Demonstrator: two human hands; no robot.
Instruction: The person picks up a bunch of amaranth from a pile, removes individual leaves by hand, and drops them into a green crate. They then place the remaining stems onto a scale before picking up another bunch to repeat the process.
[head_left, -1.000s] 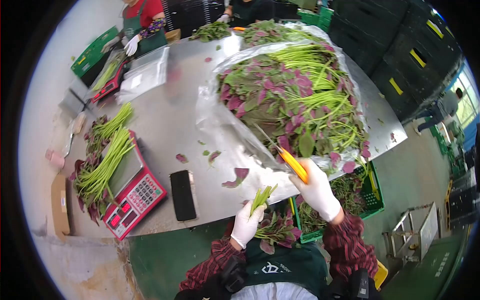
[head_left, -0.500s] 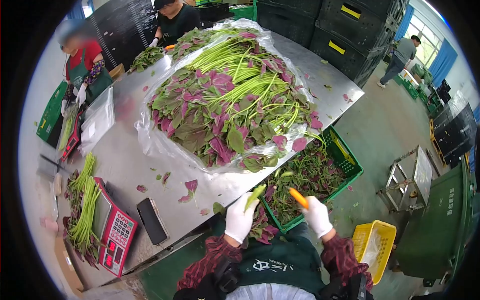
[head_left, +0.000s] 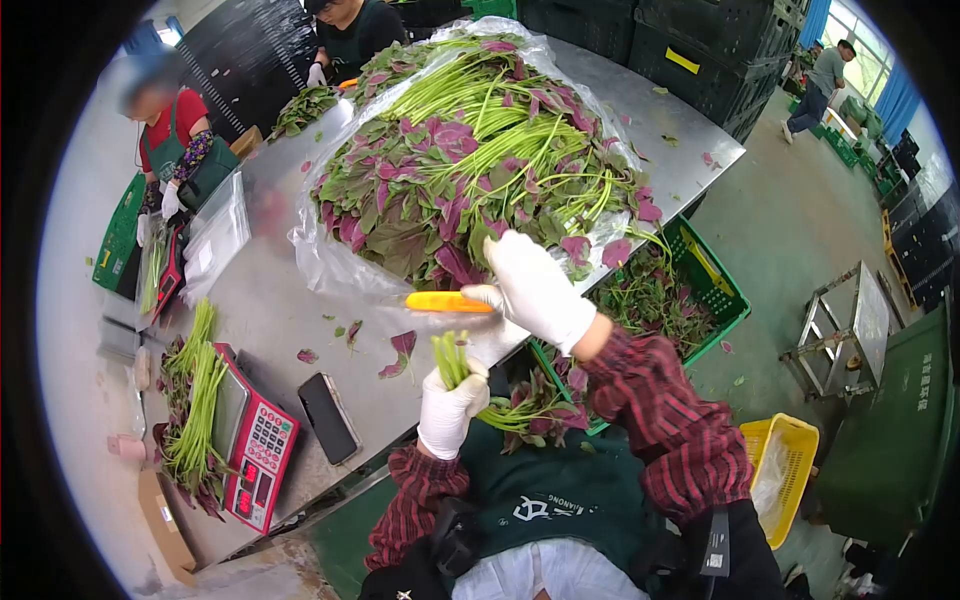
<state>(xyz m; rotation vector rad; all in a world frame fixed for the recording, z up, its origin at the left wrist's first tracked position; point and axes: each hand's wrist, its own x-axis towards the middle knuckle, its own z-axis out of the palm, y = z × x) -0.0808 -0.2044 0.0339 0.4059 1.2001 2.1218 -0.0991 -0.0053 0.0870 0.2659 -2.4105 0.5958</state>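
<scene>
My left hand (head_left: 448,408), in a white glove, is closed around a small bunch of amaranth stems (head_left: 452,358). The cut ends point up, and its leaves (head_left: 532,418) trail to the right over my apron. My right hand (head_left: 538,290), gloved too, is at the near edge of a large heap of red-and-green amaranth (head_left: 440,190), its fingertips right at the leaves. A slim orange tool (head_left: 450,302) sticks out to the left from under its thumb; only this smooth, handle-like part shows. The heap lies on a clear plastic sheet (head_left: 335,262) on the metal table.
Left on the table are a red scale (head_left: 262,440) with amaranth beside it and a phone (head_left: 328,418). A green crate (head_left: 738,305) of leaves stands below the table edge, a yellow basket (head_left: 800,480) to its right. Two people work across the table; another walks farther off.
My right hand has swung up and left from over the crate to the heap, carrying the orange tool. My left hand has shifted left with the stems. The view has turned slightly.
</scene>
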